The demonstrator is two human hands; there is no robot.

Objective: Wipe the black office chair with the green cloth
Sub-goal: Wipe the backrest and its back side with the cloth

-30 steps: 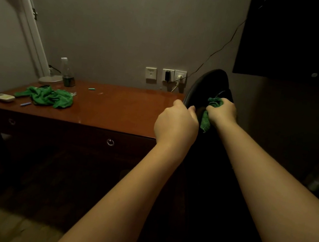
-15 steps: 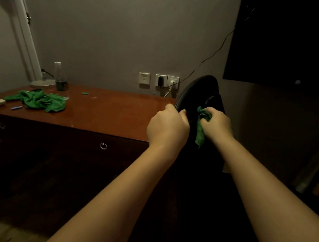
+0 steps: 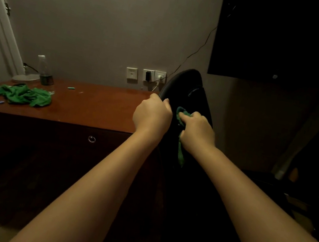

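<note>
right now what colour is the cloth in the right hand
Green; the cloth, gripped by the right hand against the chair, shows best in the head view.

The right hand (image 3: 198, 130) has slid down the back of the black office chair (image 3: 183, 84), dragging the green cloth (image 3: 181, 116) with it. 1 s ago it works just under the chair's top curve, clearly higher than the left hand (image 3: 151, 117). 0.5 s ago it is partway down, and now it sits slightly lower than the left hand, farther from the top edge. More bare chair back shows above the cloth. The cloth's loose tail now hangs longer below the heel of the right hand, trailing down beside the wrist.
</note>
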